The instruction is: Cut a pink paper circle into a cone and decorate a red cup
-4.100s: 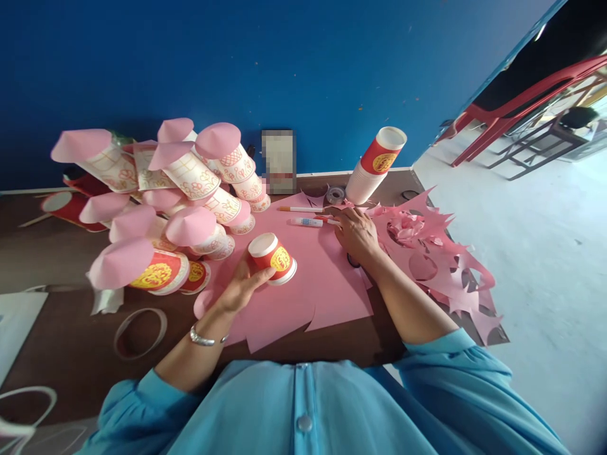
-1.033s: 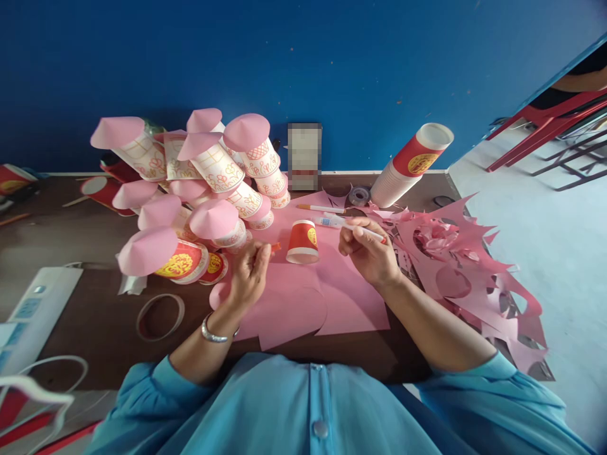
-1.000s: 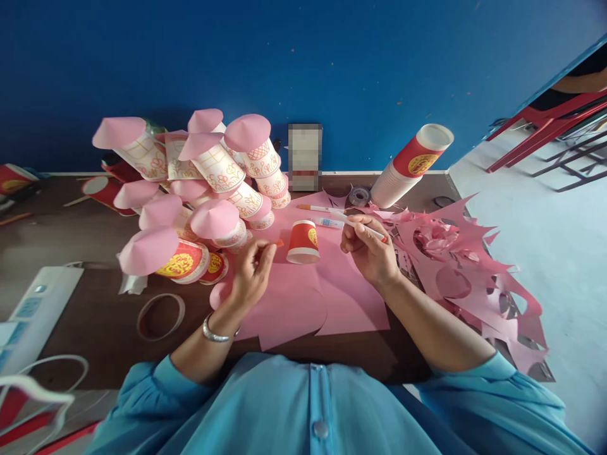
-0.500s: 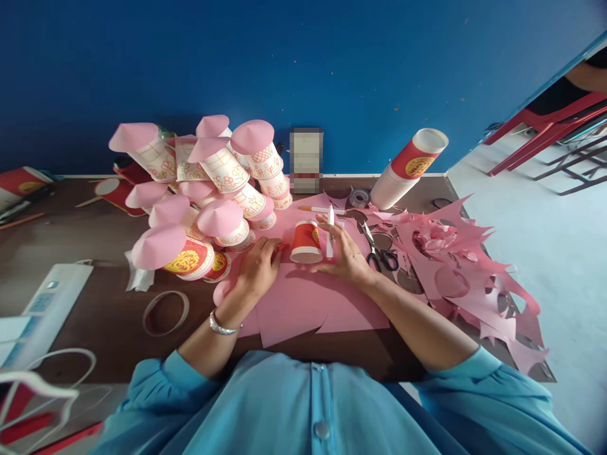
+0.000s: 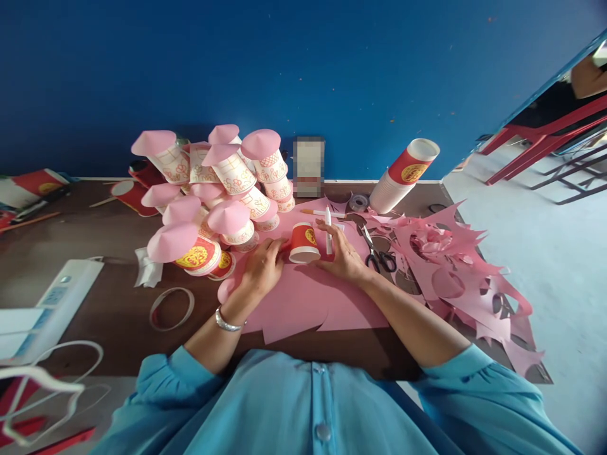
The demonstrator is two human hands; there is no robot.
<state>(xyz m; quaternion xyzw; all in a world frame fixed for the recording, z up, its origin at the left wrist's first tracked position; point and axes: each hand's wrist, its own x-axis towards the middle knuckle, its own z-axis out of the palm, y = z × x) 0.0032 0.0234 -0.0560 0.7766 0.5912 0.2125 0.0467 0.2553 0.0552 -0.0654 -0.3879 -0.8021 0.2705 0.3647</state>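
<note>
Left hand (image 5: pixel 262 267) of mine is in close on the red-and-white paper cup (image 5: pixel 303 239), fingers half curled at its left side, and whether they grip anything I can't tell. Over on the other flank, my right hand (image 5: pixel 348 260) spreads thumb and forefinger well apart beside the cup, with a white marker (image 5: pixel 329 235) upright against the fingers, tip to the top! That puts the cup right between my two hands, yellow emblem turned to the right, on the pink paper (image 5: pixel 298 300) covering the middle of the bench (image 5: pixel 116 235). Up behind the marker lies an orange-and-white pen (image 5: pixel 327 214); just right of my right hand, black-handled scissors (image 5: pixel 378 256) sit open-bladed, and beyond them a big spread of pink paper scraps (image 5: pixel 450 284). Look left, and it's a crowd: decorated paper cups (image 5: pixel 230 230) with pink cone tops, packed together. Far right at the back, a tall cup stack (image 5: pixel 391 193) leans in view near a small tape roll (image 5: pixel 359 202), against the blue wall (image 5: pixel 360 76).
</note>
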